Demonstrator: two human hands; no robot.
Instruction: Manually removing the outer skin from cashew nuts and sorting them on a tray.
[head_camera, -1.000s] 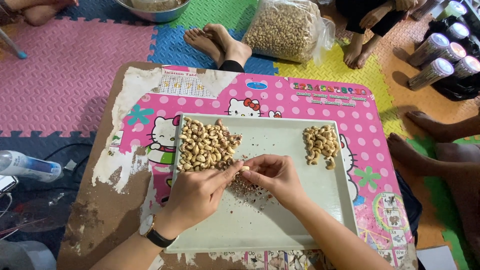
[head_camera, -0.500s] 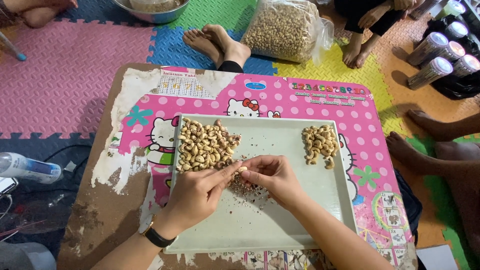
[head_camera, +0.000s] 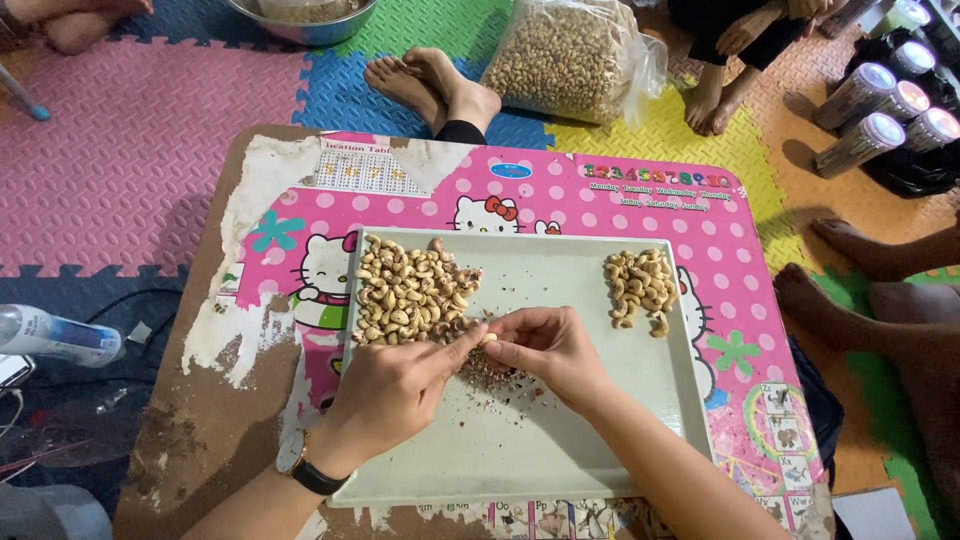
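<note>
Setting: foam floor mats (head_camera: 130, 150) in pink, green, blue and yellow under a low, worn pink cartoon table (head_camera: 640, 210); a pale square tray (head_camera: 560, 440) sits on it.
Fingertips: both sets meet at the tray's centre, pinching one pale cashew (head_camera: 488, 339) between them; thumb and forefinger on each side are pressed together on it, the other fingers curled.
Left hand (head_camera: 390, 390): comes in from 7 o'clock, wristwatch (head_camera: 305, 470) on the wrist.
Right hand (head_camera: 548, 352): comes in from 5 o'clock, knuckles up.
Good practice: judging by the grip, rub the skin off directly over the brown flakes (head_camera: 495, 375) just below the fingers, so the scraps stay in one patch.
Unpeeled heap (head_camera: 412, 290): at 10 o'clock on the tray, touching the left fingertips.
Clean pile (head_camera: 640, 285): at 2 o'clock, well apart; keep flakes away from it.
Beyond: clear sack of nuts (head_camera: 570, 55) at 12 o'clock; bare feet (head_camera: 430, 85) of other people around.
</note>
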